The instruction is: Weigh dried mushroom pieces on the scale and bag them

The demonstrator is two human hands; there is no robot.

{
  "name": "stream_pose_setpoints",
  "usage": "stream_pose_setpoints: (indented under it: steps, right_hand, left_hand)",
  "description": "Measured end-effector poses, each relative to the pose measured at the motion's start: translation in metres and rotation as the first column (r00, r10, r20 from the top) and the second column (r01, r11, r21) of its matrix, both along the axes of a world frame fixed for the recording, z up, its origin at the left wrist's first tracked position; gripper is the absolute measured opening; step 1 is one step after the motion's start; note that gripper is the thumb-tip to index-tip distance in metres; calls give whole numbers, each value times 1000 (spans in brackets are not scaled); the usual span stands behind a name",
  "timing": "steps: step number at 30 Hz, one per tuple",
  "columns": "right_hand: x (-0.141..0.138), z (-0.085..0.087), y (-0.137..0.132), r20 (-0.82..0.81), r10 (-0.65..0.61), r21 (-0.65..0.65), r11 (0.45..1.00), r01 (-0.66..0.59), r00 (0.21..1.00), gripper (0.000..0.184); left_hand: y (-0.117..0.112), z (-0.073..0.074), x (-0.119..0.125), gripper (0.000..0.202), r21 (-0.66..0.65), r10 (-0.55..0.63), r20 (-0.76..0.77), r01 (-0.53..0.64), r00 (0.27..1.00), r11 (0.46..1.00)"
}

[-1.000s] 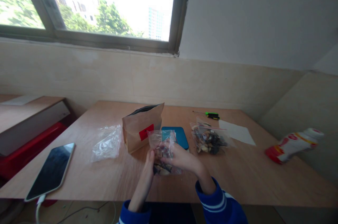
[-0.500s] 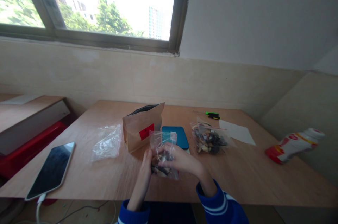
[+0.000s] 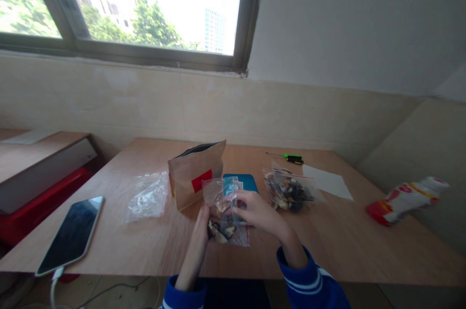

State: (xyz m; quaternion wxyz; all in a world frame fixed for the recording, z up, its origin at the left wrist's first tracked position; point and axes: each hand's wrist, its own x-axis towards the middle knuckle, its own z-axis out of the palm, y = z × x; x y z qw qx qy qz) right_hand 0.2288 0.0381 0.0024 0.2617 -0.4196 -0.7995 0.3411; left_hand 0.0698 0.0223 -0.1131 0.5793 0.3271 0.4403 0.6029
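My left hand (image 3: 196, 246) grips the lower left edge of a clear zip bag (image 3: 227, 231) just above the wooden table. My right hand (image 3: 258, 214) holds the bag's right side, with its fingers over the plastic. Dark and tan pieces lie in the bag's lower part, partly hidden by my fingers. Behind the bag stand a brown paper bag (image 3: 192, 178) with a red label and a flat blue case (image 3: 243, 182). To the right lies a second zip bag of similar pieces (image 3: 287, 192).
A crumpled clear plastic bag (image 3: 147, 196) and a phone (image 3: 69, 236) with a charging cable lie on the left. A green-handled screwdriver (image 3: 293, 158), white paper (image 3: 327, 182) and a red-and-white plastic bottle (image 3: 404, 207) are on the right. A window lies beyond the table.
My right hand has shifted to the right along the clear bag. The bag has spread wider, and its pieces sit lower and more visibly between my hands.
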Motion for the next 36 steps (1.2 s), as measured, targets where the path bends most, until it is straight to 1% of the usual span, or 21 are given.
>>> stream_pose_setpoints:
  steps: [3,6,8,10,12,13,15,17,19,23,26,31,36]
  right_hand:
    - [9,13,3,-35,-29,-1,1000,29,999,16]
    - [20,25,8,-45,-56,48,997,58,997,16]
    - [26,33,12,-50,-44,59,997,47,998,16]
    - [31,41,15,-69,-28,41,999,31,997,16]
    - [33,49,18,-108,-33,30,999,36,994,16]
    - [32,54,20,-147,-48,35,998,54,988,18]
    - [26,62,27,-279,-96,80,989,123,955,21]
    - [13,69,39,-420,-129,150,966,209,898,23]
    - [-4,72,53,-493,-126,222,939,264,861,22]
    - [-36,73,78,-474,-106,313,908,280,874,20]
    - [-51,67,89,-424,-77,363,898,248,902,18]
    - [-58,50,94,-316,-48,417,890,184,948,16]
    - [-55,46,92,-258,-38,499,851,167,965,16]
  left_hand:
    - [-2,5,0,45,3,21,-26,-21,999,1000]
    - [-4,8,-2,47,3,15,-28,-15,999,1000]
    - [-6,9,-4,50,1,2,-22,-2,1000,1000]
    - [-7,12,-5,53,-7,3,-1,-3,1000,1000]
    - [-7,16,-6,54,-42,18,22,-17,1000,999]
    - [-8,17,-7,54,-61,25,27,-23,999,998]
    - [-8,19,-8,55,-86,28,19,-26,999,996]
    - [-8,19,-8,56,-82,23,-1,-23,1000,996]
    - [-7,15,-8,56,-66,20,-9,-20,1000,998]
    - [-6,6,-9,53,-50,7,6,-6,1000,999]
    - [-5,2,-12,53,-52,2,18,-1,1000,999]
    - [-6,0,-15,51,-40,2,33,-1,999,999]
    - [-10,-2,-14,50,-32,-10,30,11,1000,999]
